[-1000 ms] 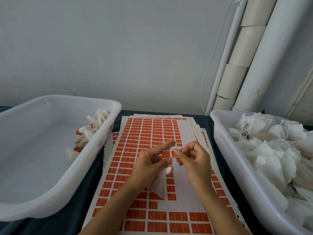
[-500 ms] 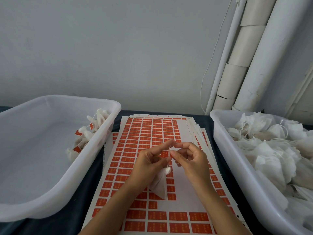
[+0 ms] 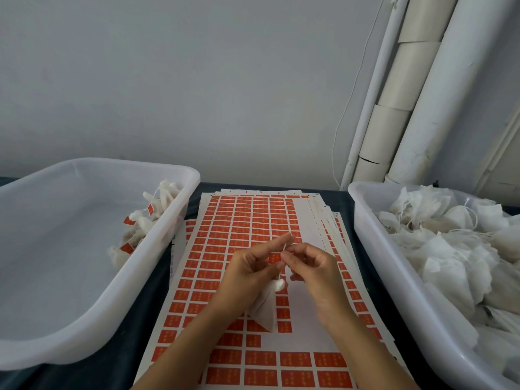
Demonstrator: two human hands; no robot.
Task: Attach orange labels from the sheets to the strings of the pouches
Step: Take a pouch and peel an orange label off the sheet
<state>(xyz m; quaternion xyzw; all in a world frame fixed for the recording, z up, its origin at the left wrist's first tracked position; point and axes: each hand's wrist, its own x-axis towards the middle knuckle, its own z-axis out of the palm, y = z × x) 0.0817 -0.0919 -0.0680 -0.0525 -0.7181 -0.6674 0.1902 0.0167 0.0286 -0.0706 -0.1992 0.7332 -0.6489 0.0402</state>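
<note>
A stack of label sheets (image 3: 247, 220) with rows of orange labels lies in the middle of the dark table. Above it my left hand (image 3: 247, 274) holds a white pouch (image 3: 266, 308), which hangs below the palm, its index finger stretched out. My right hand (image 3: 312, 273) pinches the pouch's thin white string (image 3: 283, 250) between thumb and forefinger, right beside the left fingertips. Whether a label is on the string cannot be told.
A white tub (image 3: 70, 277) on the left holds a few pouches with orange labels (image 3: 140, 229) along its right wall. A white tub (image 3: 394, 282) on the right is heaped with unlabelled pouches (image 3: 455, 249). White pipes (image 3: 422, 94) stand at the back right.
My right hand has shifted slightly left and closer to the left fingertips, pinching the string tighter. The pouch still hangs from my left hand.
</note>
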